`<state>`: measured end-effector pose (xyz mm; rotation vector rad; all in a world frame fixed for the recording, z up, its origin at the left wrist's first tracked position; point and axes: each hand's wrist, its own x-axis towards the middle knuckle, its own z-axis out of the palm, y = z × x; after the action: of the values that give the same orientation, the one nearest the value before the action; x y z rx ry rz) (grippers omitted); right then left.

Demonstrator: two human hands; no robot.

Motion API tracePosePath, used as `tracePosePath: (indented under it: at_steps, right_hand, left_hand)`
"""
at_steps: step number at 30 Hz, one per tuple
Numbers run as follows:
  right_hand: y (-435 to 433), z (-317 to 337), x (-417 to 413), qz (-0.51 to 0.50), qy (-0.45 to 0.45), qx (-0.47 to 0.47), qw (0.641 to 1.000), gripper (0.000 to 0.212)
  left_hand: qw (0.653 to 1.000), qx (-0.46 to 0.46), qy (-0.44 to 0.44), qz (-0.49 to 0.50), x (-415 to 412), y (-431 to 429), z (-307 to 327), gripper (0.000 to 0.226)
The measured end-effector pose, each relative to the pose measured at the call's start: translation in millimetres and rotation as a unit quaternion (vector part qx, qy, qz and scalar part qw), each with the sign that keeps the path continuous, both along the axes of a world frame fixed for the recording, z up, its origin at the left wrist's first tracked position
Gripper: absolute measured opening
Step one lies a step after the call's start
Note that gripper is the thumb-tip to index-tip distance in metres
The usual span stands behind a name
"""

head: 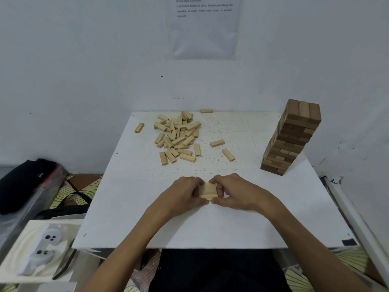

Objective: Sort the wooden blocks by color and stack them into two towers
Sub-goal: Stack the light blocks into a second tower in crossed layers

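Left grip (pixel 185 192) & right grip (pixel 233 192) both pinch a row of pale blocks (pixel 208 189) on desk (pixel 136 207); light, stiff, smooth wood, prob. best squeezed at ends.

Person seen from own head cam: two arms plus lap, nothing more. Left forearm (pixel 134 239) & right forearm (pixel 294 228) are both bare, uncovered from the wrist back past the worktop's (pixel 210 228) near edge, as far as the view goes. Left grip (pixel 185 193) & right grip (pixel 235 192), over the worktop's near-middle, are bare too. Knuckles & thumbs are vis.; nails are too small to make out. Below the worktop's near edge, btwn the two forearms, a dark, near-black garment (pixel 210 270) covers the lap. It's plain matte cloth, w/ cut & seams too dim to tell. Trousers or long top: can't tell.
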<state>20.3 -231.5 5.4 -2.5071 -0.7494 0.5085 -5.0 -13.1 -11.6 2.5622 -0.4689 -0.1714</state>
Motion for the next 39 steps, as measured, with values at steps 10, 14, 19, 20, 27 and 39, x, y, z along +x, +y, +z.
tracePosePath:
  at_steps: [10, 14, 19, 20, 27, 39]
  right_hand:
    - [-63, -3, -29, -0.102, -0.024, 0.017, 0.994, 0.055]
    - [-88, -1, -35, -0.14, -0.006, 0.007, 0.99, 0.055]
    - [-108, 5, -37, -0.175, 0.009, -0.014, 0.984, 0.057]
    - [-111, 6, -37, -0.18, 0.009, -0.016, 0.984, 0.057]
    - [-124, 4, -41, -0.211, 0.006, 0.006, 0.977, 0.054]
    - [-126, -1, -41, -0.218, 0.007, 0.022, 0.976, 0.052]
  left_hand:
    - [0.995, -0.033, 0.012, -0.092, 20, -58, 5, 0.047]
    - [0.99, -0.01, 0.029, -0.134, 32, -91, 8, 0.049]
    - [0.984, 0.017, 0.035, -0.176, 43, -121, 13, 0.05]
    - [0.982, 0.022, 0.034, -0.182, 45, -125, 14, 0.05]
    - [0.981, 0.026, 0.04, -0.188, 51, -137, 11, 0.054]
    - [0.978, -0.014, 0.083, -0.189, 53, -130, 8, 0.053]
